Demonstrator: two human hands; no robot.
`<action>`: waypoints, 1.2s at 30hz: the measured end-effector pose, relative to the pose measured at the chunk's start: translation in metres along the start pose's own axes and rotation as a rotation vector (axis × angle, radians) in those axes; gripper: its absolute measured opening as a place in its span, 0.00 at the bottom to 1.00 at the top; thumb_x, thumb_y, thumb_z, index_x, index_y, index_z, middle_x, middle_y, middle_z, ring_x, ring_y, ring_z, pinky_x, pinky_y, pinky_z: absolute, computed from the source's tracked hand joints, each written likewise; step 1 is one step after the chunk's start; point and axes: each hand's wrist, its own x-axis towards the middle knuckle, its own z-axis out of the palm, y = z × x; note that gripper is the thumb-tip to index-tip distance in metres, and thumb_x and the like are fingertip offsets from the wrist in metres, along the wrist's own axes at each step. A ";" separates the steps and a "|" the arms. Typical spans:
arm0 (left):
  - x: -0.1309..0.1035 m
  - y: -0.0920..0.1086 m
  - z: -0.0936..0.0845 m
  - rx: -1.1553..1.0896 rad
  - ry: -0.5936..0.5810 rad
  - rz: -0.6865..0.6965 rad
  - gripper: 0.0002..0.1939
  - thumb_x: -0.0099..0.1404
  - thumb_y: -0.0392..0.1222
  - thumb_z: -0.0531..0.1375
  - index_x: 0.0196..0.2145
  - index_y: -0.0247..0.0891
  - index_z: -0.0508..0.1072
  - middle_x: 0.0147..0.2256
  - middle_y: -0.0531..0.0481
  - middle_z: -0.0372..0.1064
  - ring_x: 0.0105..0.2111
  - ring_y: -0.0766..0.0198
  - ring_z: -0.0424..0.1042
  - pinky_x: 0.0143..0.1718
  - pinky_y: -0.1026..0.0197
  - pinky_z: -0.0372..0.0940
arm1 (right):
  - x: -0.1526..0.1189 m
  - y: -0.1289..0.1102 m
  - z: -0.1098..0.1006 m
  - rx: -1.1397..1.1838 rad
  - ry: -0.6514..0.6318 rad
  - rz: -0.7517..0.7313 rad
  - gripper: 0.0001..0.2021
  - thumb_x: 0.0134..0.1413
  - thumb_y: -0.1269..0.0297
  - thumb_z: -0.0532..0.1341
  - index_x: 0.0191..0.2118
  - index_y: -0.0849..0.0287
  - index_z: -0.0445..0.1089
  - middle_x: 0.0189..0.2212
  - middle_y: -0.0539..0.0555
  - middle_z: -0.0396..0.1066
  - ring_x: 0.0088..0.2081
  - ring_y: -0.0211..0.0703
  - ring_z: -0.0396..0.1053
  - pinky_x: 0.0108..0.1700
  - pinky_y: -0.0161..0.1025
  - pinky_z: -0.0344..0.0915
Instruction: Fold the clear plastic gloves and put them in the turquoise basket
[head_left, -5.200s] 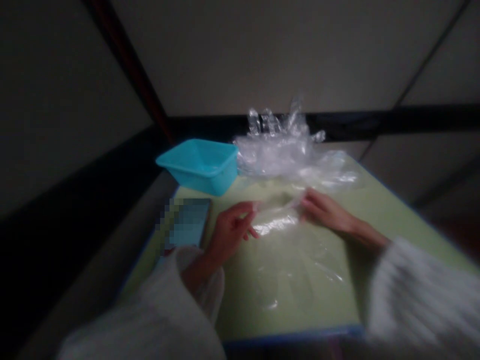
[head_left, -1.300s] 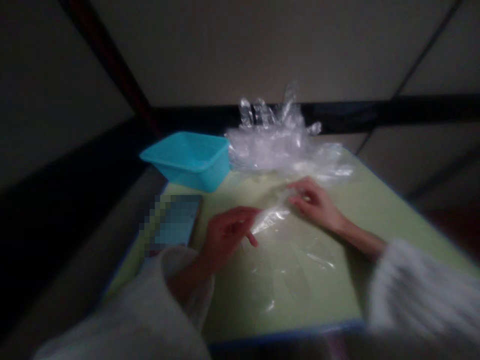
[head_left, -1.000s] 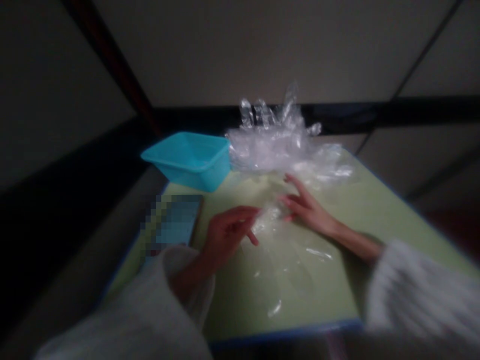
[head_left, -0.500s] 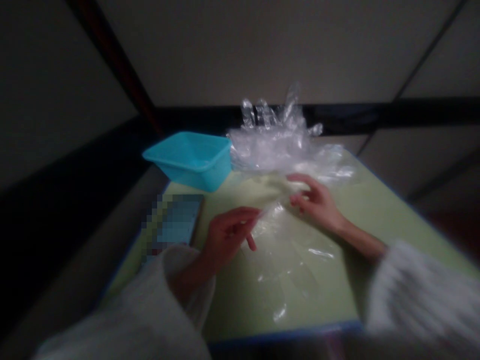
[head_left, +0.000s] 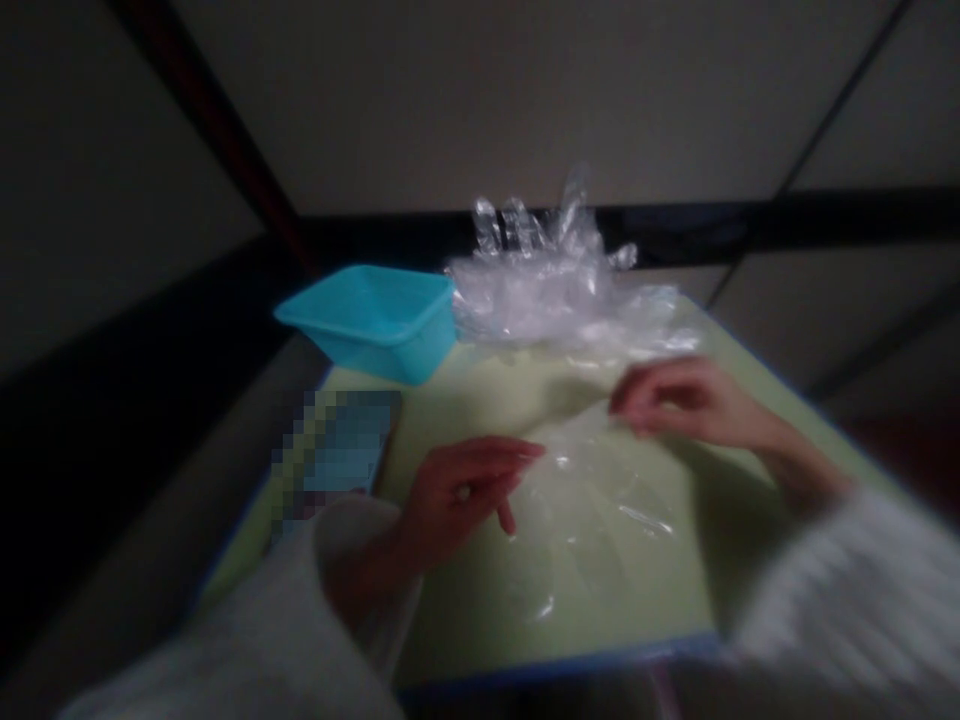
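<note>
A clear plastic disposable glove (head_left: 581,500) is stretched by its upper edge between my hands, its finger parts toward the table's front edge. The left corner is pinched in the fingertips of my left hand (head_left: 465,490). My right hand (head_left: 679,400) closes thumb and fingers on the right corner. Behind them, a heap of clear plastic gloves (head_left: 540,295) lies at the far end of the table, several finger parts sticking up. The picture is dim and the held glove is see-through, so its lower outline is faint.
A turquoise plastic basin (head_left: 420,350) stands at the table's back left, touching or close to the glove heap. Nearer me lies a flat, partly pixelated device (head_left: 352,450). The yellow-green table (head_left: 480,625) has a blue edge; a wall (head_left: 487,110) rises behind.
My right hand has moved right and its fingers, apart before, are now closed on the glove's corner. The glove's edge is pulled wider. My left hand keeps its pinch, slightly lower.
</note>
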 end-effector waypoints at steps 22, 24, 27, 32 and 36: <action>-0.009 -0.002 0.006 0.020 -0.303 -0.176 0.11 0.65 0.42 0.56 0.37 0.39 0.78 0.40 0.41 0.76 0.18 0.66 0.74 0.17 0.66 0.70 | -0.005 0.007 0.018 -0.185 -0.181 0.115 0.11 0.64 0.65 0.51 0.46 0.57 0.68 0.41 0.53 0.73 0.42 0.42 0.70 0.44 0.39 0.65; -0.009 -0.002 0.006 0.031 -0.327 -0.172 0.11 0.65 0.41 0.56 0.37 0.38 0.78 0.40 0.41 0.76 0.19 0.66 0.74 0.18 0.66 0.70 | -0.004 0.009 0.024 -0.220 -0.225 0.110 0.11 0.64 0.66 0.50 0.46 0.58 0.67 0.42 0.54 0.72 0.42 0.42 0.70 0.44 0.39 0.65; -0.008 0.000 0.007 0.030 -0.352 -0.161 0.12 0.64 0.41 0.56 0.36 0.37 0.79 0.40 0.40 0.76 0.20 0.66 0.74 0.18 0.67 0.70 | -0.002 0.012 0.029 -0.248 -0.273 0.082 0.11 0.63 0.67 0.50 0.47 0.59 0.67 0.43 0.56 0.71 0.43 0.43 0.69 0.45 0.40 0.64; -0.009 0.000 0.007 0.025 -0.387 -0.184 0.11 0.64 0.41 0.56 0.36 0.38 0.79 0.40 0.41 0.76 0.21 0.65 0.75 0.19 0.67 0.70 | -0.001 0.013 0.029 -0.250 -0.300 0.093 0.11 0.63 0.67 0.50 0.46 0.58 0.67 0.41 0.56 0.71 0.42 0.43 0.69 0.44 0.42 0.65; -0.011 -0.002 0.007 0.039 -0.412 -0.205 0.11 0.64 0.40 0.56 0.37 0.38 0.78 0.40 0.42 0.76 0.20 0.67 0.74 0.19 0.68 0.68 | 0.000 0.012 0.029 -0.257 -0.288 0.099 0.12 0.63 0.66 0.50 0.46 0.58 0.67 0.41 0.56 0.71 0.42 0.44 0.69 0.44 0.42 0.65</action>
